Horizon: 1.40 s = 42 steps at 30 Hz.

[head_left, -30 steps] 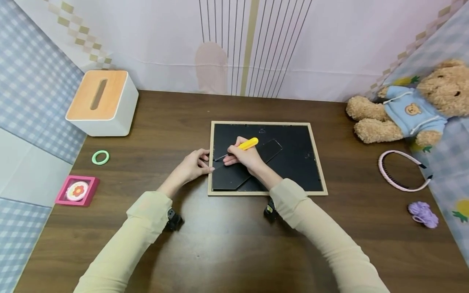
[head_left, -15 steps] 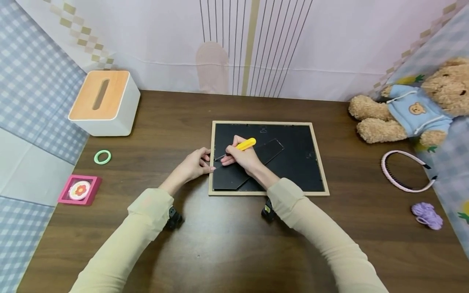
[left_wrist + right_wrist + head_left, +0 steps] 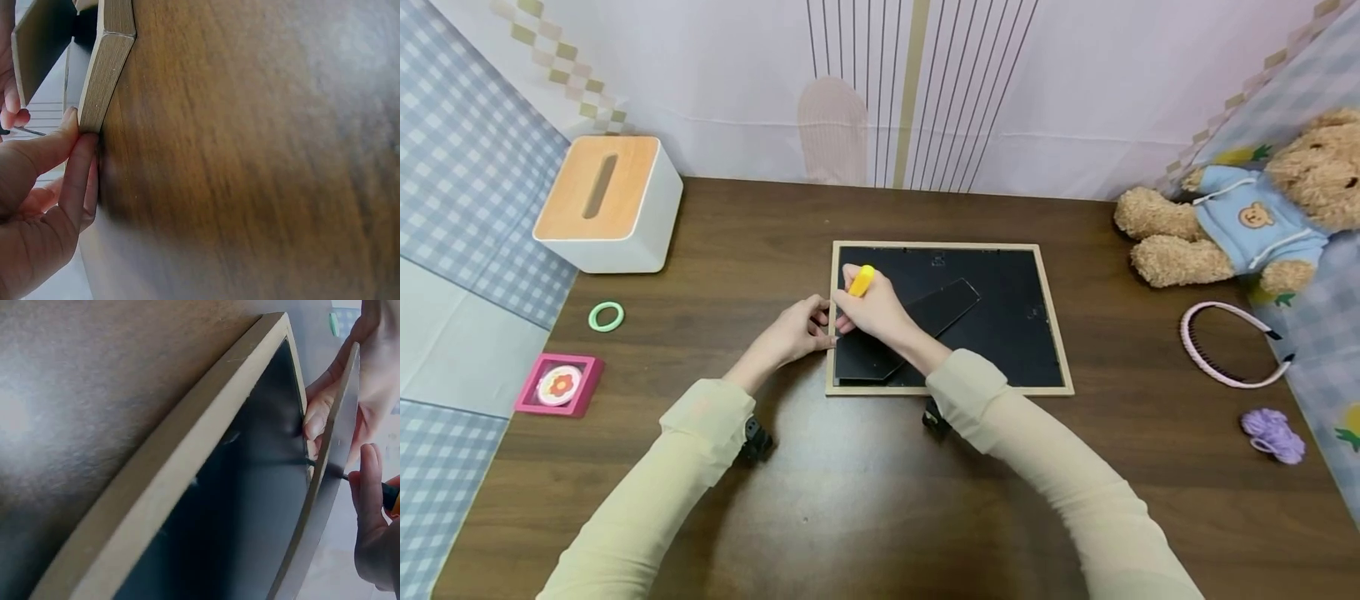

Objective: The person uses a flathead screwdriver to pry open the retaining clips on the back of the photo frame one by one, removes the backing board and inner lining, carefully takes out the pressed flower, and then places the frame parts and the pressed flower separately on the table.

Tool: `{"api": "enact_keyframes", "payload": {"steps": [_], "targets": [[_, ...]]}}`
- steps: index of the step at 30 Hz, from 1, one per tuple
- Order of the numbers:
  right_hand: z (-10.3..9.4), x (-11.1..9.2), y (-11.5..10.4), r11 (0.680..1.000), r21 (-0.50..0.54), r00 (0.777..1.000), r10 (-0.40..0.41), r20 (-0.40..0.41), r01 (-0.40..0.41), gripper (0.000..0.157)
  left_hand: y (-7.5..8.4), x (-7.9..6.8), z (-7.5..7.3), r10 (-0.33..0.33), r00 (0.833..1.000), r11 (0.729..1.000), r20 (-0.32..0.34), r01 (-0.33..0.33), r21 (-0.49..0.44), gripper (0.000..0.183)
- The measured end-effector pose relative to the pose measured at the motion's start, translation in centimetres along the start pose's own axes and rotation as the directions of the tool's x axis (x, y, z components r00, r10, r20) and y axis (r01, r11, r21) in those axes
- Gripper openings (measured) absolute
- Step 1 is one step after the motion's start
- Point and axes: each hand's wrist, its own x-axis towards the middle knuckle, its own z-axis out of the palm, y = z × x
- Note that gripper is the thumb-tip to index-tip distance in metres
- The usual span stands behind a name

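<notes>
A picture frame (image 3: 955,391) with a pale wooden rim lies face down on the table, its black backing board (image 3: 1007,325) upward. The black easel leg (image 3: 955,302) slants across the board and is lifted off it in the right wrist view. My left hand (image 3: 793,332) pinches the frame's left edge between thumb and fingers, near the lower left corner in the left wrist view. My right hand (image 3: 880,308) grips a yellow-handled screwdriver (image 3: 862,281) above the frame's left side. Its thin metal shaft (image 3: 345,477) reaches toward the rim behind the leg; the tip is hidden.
At the back left stands a white tissue box (image 3: 606,204) with a wooden lid. A green ring (image 3: 594,317) and a pink box (image 3: 527,398) lie on the left. A teddy bear (image 3: 1225,204), a headband (image 3: 1187,340) and purple yarn (image 3: 1272,435) are at the right.
My right hand has shifted left toward the frame's left rim, and the screwdriver handle has swung left and points more upright. My left hand keeps its hold on the edge.
</notes>
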Motion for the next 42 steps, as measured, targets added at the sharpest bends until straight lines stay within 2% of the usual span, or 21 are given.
{"api": "enact_keyframes", "payload": {"steps": [8, 14, 17, 23, 26, 27, 32, 34, 38, 40, 42], "targets": [[-0.2, 0.7, -0.7, 0.996, -0.088, 0.998, -0.022, 0.055, 0.027, 0.023, 0.1, 0.2, -0.1, 0.012, 1.0, 1.0, -0.018, -0.012, 0.018, 0.05], [-2.3, 1.3, 0.7, 1.0, -0.01, 0.996, -0.019, 0.09, 0.02, 0.021, 0.3, 0.6, 0.4, 0.017, 1.0, 1.0, 0.0, -0.017, -0.02, 0.058], [-2.6, 1.2, 1.1, 1.0, 0.024, 0.997, -0.014, 0.078, 0.012, 0.019, 0.3, 0.7, 0.6, 0.021, 1.0, 0.999, 0.001, -0.021, -0.025, 0.058], [-0.9, 0.7, 0.3, 1.0, -0.016, 0.999, -0.024, 0.032, 0.025, 0.022, 0.3, 0.5, 0.5, 0.008, 1.0, 1.0, 0.009, -0.008, -0.005, 0.055], [0.1, 0.4, -0.4, 0.999, -0.053, 1.0, -0.008, 0.004, 0.008, 0.015, 0.4, 0.3, 0.2, 0.001, 1.0, 1.0, 0.0, -0.001, -0.01, 0.049], [0.4, 0.3, -0.6, 0.998, -0.064, 1.0, 0.003, -0.007, -0.004, 0.008, 0.4, 0.2, 0.1, -0.002, 1.0, 1.0, -0.005, 0.002, -0.01, 0.046], [1.4, 0.4, -1.1, 0.981, -0.194, 1.0, 0.017, -0.027, -0.021, 0.015, 0.2, 0.0, 0.1, 0.004, 1.0, 0.999, -0.031, -0.003, 0.034, 0.03], [1.3, 0.5, -0.9, 0.975, -0.221, 1.0, -0.004, -0.018, -0.001, 0.009, 0.1, 0.0, 0.3, 0.011, 0.999, 0.999, -0.035, -0.01, 0.042, 0.029], [-0.4, 0.1, -0.5, 0.995, -0.098, 0.999, -0.014, -0.033, 0.011, 0.014, 0.2, -0.1, 1.0, 0.031, 0.999, 0.999, -0.045, -0.03, 0.031, 0.04], [-2.0, -0.2, -0.6, 1.0, 0.025, 0.997, 0.008, -0.073, -0.006, 0.017, 0.3, -0.3, 1.5, 0.043, 0.997, 0.999, -0.065, -0.041, 0.032, 0.044], [-3.9, -0.7, -0.8, 0.99, 0.14, 0.992, 0.039, -0.123, -0.021, 0.018, 0.5, -0.5, 1.9, 0.047, 0.995, 0.999, -0.091, -0.044, 0.028, 0.044]]}}
